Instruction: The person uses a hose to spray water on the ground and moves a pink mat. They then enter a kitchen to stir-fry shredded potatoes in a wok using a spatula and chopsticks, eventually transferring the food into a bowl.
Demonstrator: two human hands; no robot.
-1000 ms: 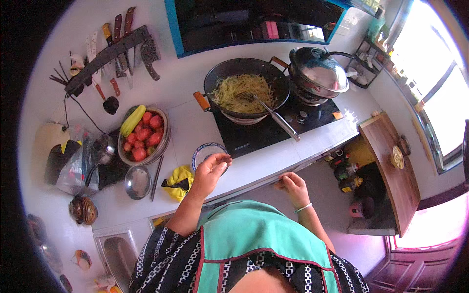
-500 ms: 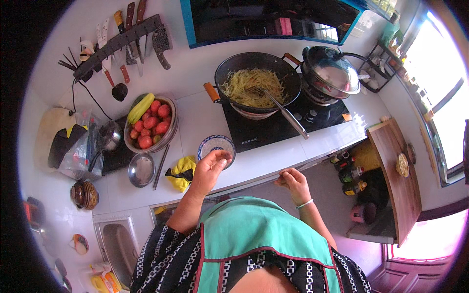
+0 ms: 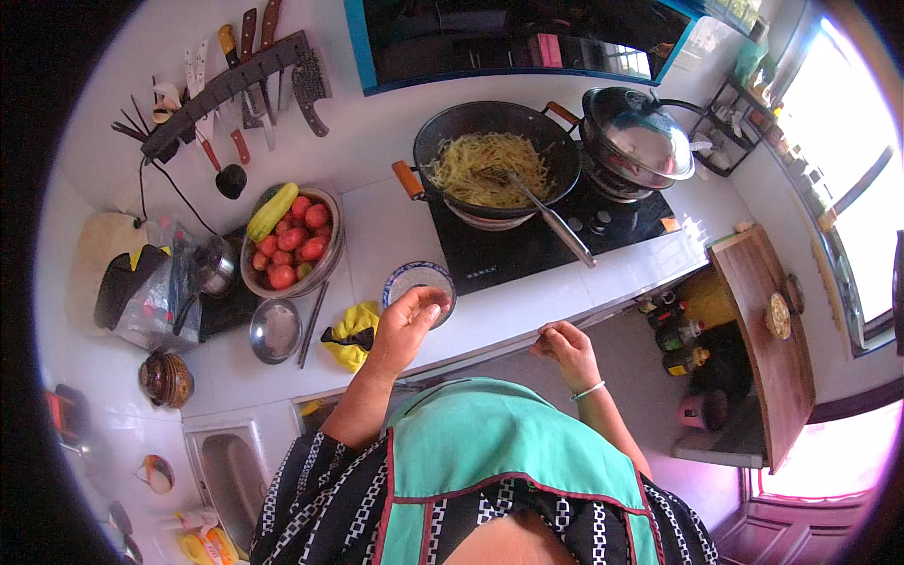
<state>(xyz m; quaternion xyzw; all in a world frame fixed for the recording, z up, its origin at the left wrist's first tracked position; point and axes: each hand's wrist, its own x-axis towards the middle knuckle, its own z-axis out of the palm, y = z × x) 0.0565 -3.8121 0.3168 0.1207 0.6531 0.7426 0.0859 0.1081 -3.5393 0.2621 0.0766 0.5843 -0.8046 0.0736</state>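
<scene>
My left hand (image 3: 405, 328) is raised at the counter's front edge, its fingers curled together toward the thumb. Whatever it may hold is hidden. It partly covers a bowl with a blue patterned rim (image 3: 405, 274). To the right, my right hand (image 3: 563, 346) hangs in front of the counter with fingers closed; what is inside them does not show. Beyond them, a black wok (image 3: 432, 135) on the stove holds pale shredded vegetable (image 3: 480, 158). A metal-handled spatula (image 3: 560, 226) rests in it, its handle over the rim toward me.
A lidded pot (image 3: 640, 141) stands right of the wok. Leftward are a bowl of red vegetables (image 3: 325, 254), a small metal bowl (image 3: 276, 331), chopsticks (image 3: 314, 325) and a yellow cloth (image 3: 350, 344). Knives hang on a wall rack (image 3: 226, 89). A wooden-topped cabinet (image 3: 753, 320) is at right.
Both hands stay nearly in the same place and pose. The view has shifted very slightly; nothing on the counter or stove has visibly moved.
</scene>
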